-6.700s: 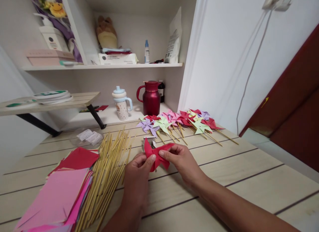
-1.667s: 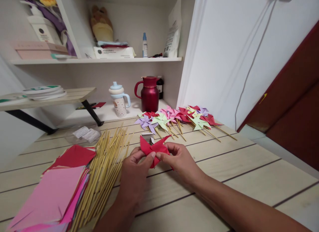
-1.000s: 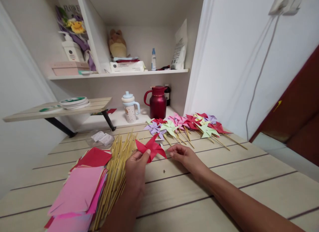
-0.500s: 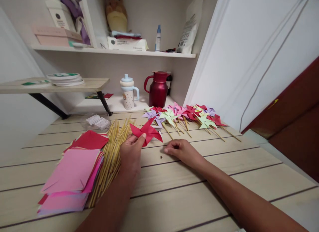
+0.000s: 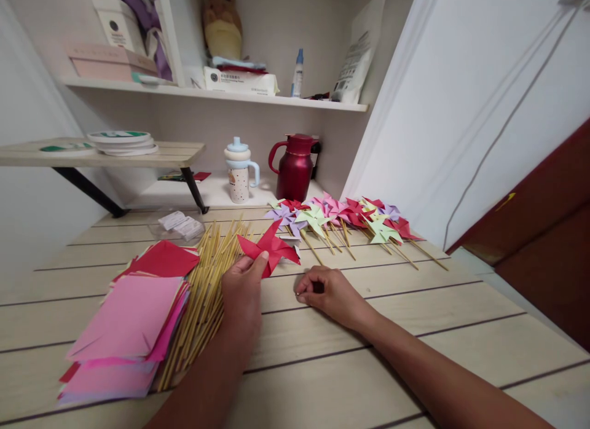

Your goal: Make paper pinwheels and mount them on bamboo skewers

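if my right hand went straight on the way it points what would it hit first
Your right hand would likely meet the red pinwheel in your left hand first, though depth is unclear and it might pass underneath.

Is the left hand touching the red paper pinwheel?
Touching. In the head view, the left hand holds the red paper pinwheel, its thumb overlapping the paper's near side.
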A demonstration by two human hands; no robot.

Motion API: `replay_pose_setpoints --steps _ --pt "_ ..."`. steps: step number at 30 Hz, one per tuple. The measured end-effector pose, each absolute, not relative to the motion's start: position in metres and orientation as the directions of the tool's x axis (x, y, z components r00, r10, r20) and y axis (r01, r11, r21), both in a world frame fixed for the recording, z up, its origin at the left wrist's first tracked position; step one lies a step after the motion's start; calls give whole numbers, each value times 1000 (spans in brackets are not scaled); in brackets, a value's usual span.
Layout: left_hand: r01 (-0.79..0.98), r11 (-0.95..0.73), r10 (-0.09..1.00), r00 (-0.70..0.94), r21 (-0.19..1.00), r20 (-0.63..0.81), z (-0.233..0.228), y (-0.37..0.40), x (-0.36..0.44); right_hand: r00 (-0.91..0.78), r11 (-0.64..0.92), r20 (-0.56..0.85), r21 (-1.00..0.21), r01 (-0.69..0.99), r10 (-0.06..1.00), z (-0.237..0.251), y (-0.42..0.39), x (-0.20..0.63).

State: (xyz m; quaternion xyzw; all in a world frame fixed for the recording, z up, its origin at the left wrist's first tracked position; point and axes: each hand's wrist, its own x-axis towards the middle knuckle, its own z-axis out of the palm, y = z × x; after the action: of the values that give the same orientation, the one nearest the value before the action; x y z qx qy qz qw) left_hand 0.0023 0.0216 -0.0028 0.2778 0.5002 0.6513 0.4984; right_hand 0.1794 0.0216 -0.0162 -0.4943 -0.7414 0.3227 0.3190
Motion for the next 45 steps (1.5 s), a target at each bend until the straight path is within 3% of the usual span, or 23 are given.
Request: replay_pose_setpoints --steps 29,45 --pt "-351 -14 925 -361 936 -121 1 18 4 -366 329 156 -815 477 917 -14 21 179" --pt "-328 -9 928 -355 945 -114 0 20 3 -345 244 87 -862 445 935 -13 21 179"
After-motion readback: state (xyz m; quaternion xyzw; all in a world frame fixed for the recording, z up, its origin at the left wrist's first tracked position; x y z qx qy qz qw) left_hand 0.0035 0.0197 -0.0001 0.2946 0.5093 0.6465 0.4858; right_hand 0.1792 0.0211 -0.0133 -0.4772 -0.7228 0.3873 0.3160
